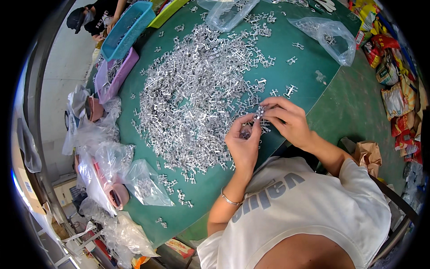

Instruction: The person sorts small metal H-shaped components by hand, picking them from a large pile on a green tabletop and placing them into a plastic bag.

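A wide heap of small silvery metal clips (188, 98) covers much of the green table (309, 85). At its near right edge my two hands meet, fingertips close together. Between them is a small metal piece (259, 112) of the same silvery kind; its exact shape is too small to tell. My left hand (244, 145) is curled, thumb and forefinger pinching at the piece, with more metal showing in the hollow of the palm. From the right, my right hand (289, 121) holds the piece's upper side between thumb and fingers.
Clear plastic bags with metal pieces (145, 184) lie left, and another bag (336, 40) at the far right. Blue (127, 29) and purple baskets (117, 76) stand at the far left, near another person (96, 20). Colourful sacks (392, 76) line the right side.
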Demonstrator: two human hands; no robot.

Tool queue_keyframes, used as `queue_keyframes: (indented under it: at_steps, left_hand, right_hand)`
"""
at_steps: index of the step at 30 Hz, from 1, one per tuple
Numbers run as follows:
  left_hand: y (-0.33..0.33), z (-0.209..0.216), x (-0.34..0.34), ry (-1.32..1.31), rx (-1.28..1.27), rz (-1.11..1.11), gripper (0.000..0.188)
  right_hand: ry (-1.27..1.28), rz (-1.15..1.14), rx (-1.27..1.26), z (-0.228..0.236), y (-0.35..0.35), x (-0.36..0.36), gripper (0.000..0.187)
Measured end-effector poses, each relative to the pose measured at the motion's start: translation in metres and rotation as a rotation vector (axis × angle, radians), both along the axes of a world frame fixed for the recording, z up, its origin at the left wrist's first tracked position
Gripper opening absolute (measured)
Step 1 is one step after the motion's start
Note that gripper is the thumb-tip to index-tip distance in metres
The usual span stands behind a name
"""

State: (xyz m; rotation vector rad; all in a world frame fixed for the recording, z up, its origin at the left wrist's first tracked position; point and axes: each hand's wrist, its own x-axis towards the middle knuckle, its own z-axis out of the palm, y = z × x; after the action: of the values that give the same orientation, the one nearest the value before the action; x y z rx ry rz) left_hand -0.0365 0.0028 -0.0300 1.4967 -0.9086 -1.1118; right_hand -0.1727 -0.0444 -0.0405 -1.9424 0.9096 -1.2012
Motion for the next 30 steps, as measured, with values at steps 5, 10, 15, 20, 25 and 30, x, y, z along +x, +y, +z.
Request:
queue_keyframes:
  at_steps: [5,10,15,20,25,30]
  left_hand:
    - [0.000,0.004,0.002,0.118,0.025,0.009,0.011]
    - [0.004,-0.006,0.005,0.217,-0.029,-0.010,0.011]
    - [0.008,-0.011,0.005,0.024,-0.006,-0.014,0.013]
    - [0.006,-0.002,0.003,-0.027,0.036,-0.033,0.009]
    - [0.008,0.004,-0.003,-0.360,-0.191,-0.036,0.009]
    - [0.005,0.008,0.007,0.120,0.041,-0.038,0.016]
  right_hand:
    - [-0.096,-0.013,0.149,0.004,0.001,0.001,0.020]
    - [-0.393,0.108,0.534,0.007,-0.002,-0.001,0.022]
    - [-0.138,0.120,0.228,0.017,0.006,0.000,0.022]
    - [-0.160,0.025,0.179,0.012,0.001,0.007,0.020]
    - [0.074,0.014,0.213,0.020,-0.001,0.003,0.013]
    - [-0.355,0.155,0.658,0.007,-0.008,0.001,0.016]
